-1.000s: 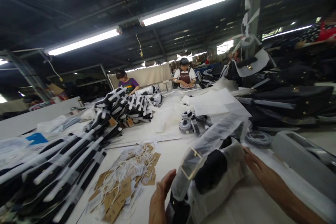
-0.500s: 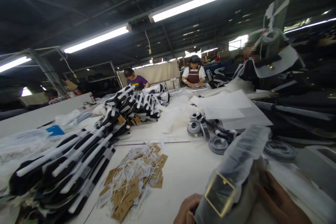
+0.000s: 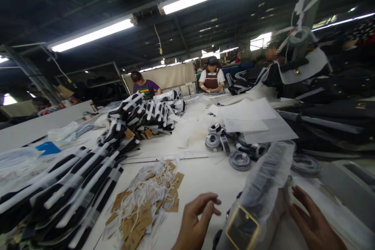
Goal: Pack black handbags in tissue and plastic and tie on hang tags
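A bag wrapped in translucent white sheeting stands at the lower right, with a square gold buckle on its front. To its left, my left hand is off the bag, fingers bent and apart, holding nothing. My right hand is at the bag's right side with fingers spread; whether the fingertips touch it I cannot tell. A pile of brown and white hang tags with pale strings lies left of my left hand. Behind the bag are several coiled straps in grey wrapping.
Dark items with white wrapping strips are stacked along the left. White sheets lie beyond the coils. A grey bin is at the right. Two people work across the white table; another person is at the back right.
My left hand has let go of the bag's left side and moved left and up, opening. The right hand's fingers have spread at the bag's side. The view has shifted slightly.
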A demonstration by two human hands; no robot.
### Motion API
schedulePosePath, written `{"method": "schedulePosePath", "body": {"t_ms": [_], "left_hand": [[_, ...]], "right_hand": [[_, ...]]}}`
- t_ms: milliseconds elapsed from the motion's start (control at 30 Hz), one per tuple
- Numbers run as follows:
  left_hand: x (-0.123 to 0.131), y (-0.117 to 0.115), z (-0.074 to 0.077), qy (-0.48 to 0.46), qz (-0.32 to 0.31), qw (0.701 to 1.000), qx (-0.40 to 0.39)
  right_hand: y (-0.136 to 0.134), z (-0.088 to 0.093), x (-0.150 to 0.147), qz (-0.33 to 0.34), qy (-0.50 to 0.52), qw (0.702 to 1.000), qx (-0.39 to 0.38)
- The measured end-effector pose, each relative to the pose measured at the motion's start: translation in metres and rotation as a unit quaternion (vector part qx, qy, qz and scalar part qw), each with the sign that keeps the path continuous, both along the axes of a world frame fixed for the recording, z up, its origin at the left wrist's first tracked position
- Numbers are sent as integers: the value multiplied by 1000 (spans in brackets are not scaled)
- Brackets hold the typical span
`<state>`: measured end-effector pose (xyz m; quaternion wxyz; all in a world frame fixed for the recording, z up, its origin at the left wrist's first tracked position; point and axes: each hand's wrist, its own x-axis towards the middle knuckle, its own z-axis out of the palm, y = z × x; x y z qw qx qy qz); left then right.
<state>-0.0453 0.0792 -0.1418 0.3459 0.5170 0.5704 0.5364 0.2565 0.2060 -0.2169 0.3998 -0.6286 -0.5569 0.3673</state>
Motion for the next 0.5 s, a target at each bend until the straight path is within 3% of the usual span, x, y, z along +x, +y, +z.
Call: {"method": "schedulePosePath", "body": {"t_ms": [67, 300, 400, 500], "left_hand": [[-14, 34, 7, 134, 9, 991, -11], [-50, 192, 7, 322, 3, 947, -10], [-53, 229, 10, 384, -25, 923, -12], [-55, 237, 15, 411, -40, 911, -16]], "right_hand": [[-1, 3, 0, 5, -16, 1000, 0], [1, -2, 6, 12, -28, 1000, -4], [2, -4, 7, 5, -12, 1000, -5], [2, -5, 9, -1, 2, 1000, 0]]}}
